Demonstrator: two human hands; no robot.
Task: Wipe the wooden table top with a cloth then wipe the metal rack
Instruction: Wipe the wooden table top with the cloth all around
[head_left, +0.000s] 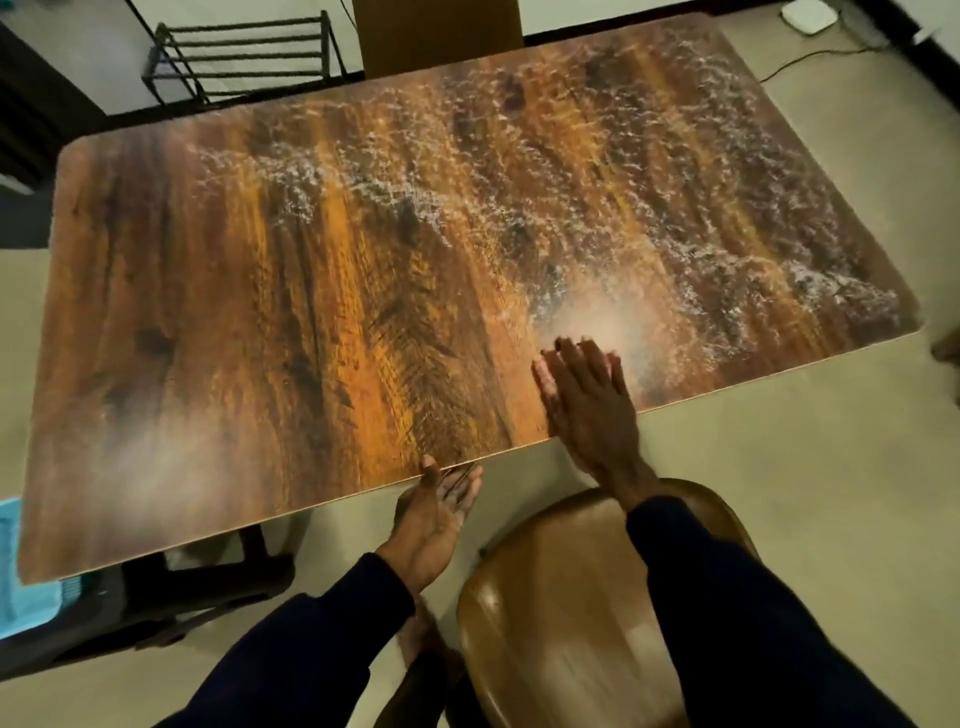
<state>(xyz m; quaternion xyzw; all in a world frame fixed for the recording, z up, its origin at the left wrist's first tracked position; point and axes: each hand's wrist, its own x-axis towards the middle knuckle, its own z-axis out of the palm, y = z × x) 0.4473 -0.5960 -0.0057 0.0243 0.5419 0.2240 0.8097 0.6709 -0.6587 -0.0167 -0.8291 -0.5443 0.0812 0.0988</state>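
The wooden table top (322, 291) fills most of the view, with whitish speckled streaks across its far and right parts. My right hand (587, 400) lies flat near the front edge, fingers straight, holding nothing. My left hand (434, 512) is palm up just below the front edge, thumb touching the edge, fingers under it. The black metal rack (244, 57) stands on the floor beyond the far left corner. No cloth is in either hand. A light blue fabric (15, 571) shows at the left edge, below the table corner.
A brown wooden chair seat (561, 613) sits in front of the table under my right arm. Another chair back (436, 31) stands at the far side. A white device (808, 15) with a cable lies on the floor at top right.
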